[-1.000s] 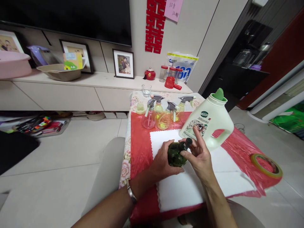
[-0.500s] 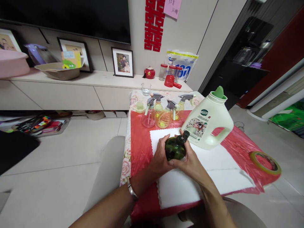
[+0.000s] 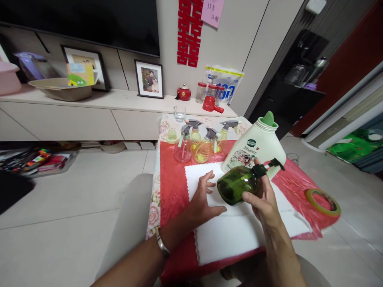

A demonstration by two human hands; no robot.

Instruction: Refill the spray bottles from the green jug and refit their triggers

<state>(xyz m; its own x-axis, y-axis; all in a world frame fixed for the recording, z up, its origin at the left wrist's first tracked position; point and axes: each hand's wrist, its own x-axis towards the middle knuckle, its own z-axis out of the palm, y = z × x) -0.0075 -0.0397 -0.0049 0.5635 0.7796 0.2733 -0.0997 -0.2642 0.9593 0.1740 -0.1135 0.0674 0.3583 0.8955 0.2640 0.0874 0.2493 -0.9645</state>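
A dark green pump bottle (image 3: 237, 185) lies tilted in my right hand (image 3: 265, 199), its black pump head pointing up to the right. My right fingers wrap round it near the neck. Just left of its base, my left hand (image 3: 203, 201) is open, thumb and fingers spread and apart from the bottle. Beneath both hands lies a white cloth (image 3: 227, 239) with a scalloped edge. Behind the pump bottle stands a large pale-green detergent jug (image 3: 263, 141) with a green spout; the raised bottle hides part of its lower side.
Several spray bottles (image 3: 202, 150) stand behind the cloth on the red plastic sheet (image 3: 172, 179), beside a pale green cap (image 3: 172, 137). A glass cup (image 3: 180, 114) is at the table's back. A tape roll (image 3: 335, 207) lies at the right edge.
The pump bottle has gone from upright between both hands to tilted in my right hand, its pump swung to the right. My left hand has let go and opened.
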